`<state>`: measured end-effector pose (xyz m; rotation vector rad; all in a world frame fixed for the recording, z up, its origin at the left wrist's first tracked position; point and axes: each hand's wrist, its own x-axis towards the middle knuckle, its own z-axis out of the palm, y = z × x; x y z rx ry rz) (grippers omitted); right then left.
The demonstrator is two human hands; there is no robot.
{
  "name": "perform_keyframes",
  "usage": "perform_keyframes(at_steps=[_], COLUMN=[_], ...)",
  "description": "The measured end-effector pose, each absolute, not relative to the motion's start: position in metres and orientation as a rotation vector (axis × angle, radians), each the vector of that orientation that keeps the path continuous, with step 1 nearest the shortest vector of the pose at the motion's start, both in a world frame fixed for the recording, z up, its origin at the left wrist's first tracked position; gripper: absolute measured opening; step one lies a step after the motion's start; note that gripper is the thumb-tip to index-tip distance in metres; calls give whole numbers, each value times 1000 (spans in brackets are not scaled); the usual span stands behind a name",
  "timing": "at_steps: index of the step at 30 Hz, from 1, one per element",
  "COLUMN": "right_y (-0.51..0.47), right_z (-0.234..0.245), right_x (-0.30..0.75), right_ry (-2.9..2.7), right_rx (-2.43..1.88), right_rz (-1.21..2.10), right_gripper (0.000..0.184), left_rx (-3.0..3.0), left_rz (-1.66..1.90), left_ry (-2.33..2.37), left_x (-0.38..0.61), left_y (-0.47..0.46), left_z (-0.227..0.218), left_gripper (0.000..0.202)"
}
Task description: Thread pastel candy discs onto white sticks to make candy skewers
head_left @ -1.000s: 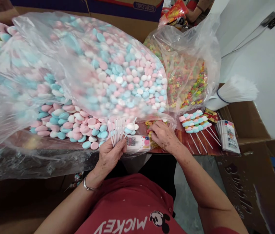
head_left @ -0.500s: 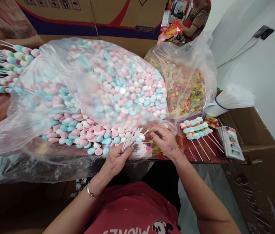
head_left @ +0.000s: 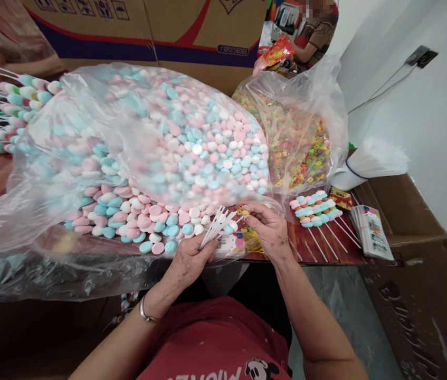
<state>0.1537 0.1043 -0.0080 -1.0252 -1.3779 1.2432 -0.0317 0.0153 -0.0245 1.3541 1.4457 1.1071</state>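
Note:
My left hand point(head_left: 188, 260) is closed round a fan of thin white sticks point(head_left: 218, 224) that point up and right. My right hand point(head_left: 267, 228) is pinched at the tip of one stick, with a small yellow ring candy at its fingertips. Both hands hover over the front edge of a wooden table point(head_left: 318, 248), just in front of a big clear bag of pink, blue and white candies point(head_left: 176, 142). A small printed packet point(head_left: 233, 243) lies under the sticks.
A second clear bag of coloured ring candies point(head_left: 300, 142) stands at the right. Finished candy skewers point(head_left: 316, 207) lie beside it, with a stack of printed wrappers point(head_left: 371, 231) and a bundle of white sticks point(head_left: 369, 161). More skewers point(head_left: 13, 100) lie far left. Cardboard boxes point(head_left: 191, 31) stand behind; another person sits beyond.
My right hand rose from the ring candies on the table to the stick tips. The left hand tilted the sticks to the right. The view shifted downward.

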Motion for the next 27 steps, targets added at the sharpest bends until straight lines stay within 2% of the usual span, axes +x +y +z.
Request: perform_keyframes(at_steps=[11, 15, 22, 27], right_y=[98, 91, 85, 75], right_z=[-9, -4, -16, -22], right_x=[154, 152, 141, 133], right_ry=[-1670, -1725, -1556, -1594], right_rx=[-998, -941, -971, -973], right_rz=[867, 743, 1014, 1036], right_gripper=[14, 20, 16, 27], left_rx=[1339, 1327, 1327, 1268], left_rz=[1111, 1121, 1136, 1237], left_ry=[1448, 1440, 1417, 1381], left_x=[-32, -31, -32, -32], left_y=[15, 16, 15, 12], left_z=[-26, -24, -23, -24], left_gripper=[35, 35, 37, 33])
